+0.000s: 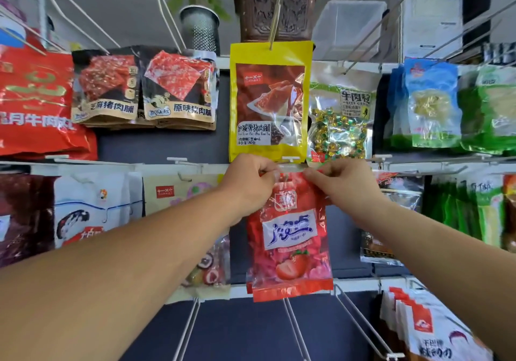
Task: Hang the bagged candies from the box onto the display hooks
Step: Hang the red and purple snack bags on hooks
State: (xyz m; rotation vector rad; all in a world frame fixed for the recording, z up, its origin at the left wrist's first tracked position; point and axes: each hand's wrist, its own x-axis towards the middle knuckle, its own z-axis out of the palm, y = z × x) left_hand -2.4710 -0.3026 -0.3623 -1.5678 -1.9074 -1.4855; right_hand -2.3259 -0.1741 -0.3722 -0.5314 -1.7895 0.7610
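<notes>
- Hanging the red candy bag point(290, 237): my left hand point(248, 182) and right hand point(337, 182) pinch its top corners.
- Next, its hole must slide onto the hook point(290, 160).

Red strawberry-printed candy bag point(290, 237) below a yellow pouch point(270, 101).

Just above the left grip point(251, 177) and right grip point(339, 180), room is closed off by a yellow bag point(269, 101) and a clear sweet bag point(339, 126). Well below, bare dark panel point(243, 330) is crossed by empty hooks point(363, 323).
</notes>
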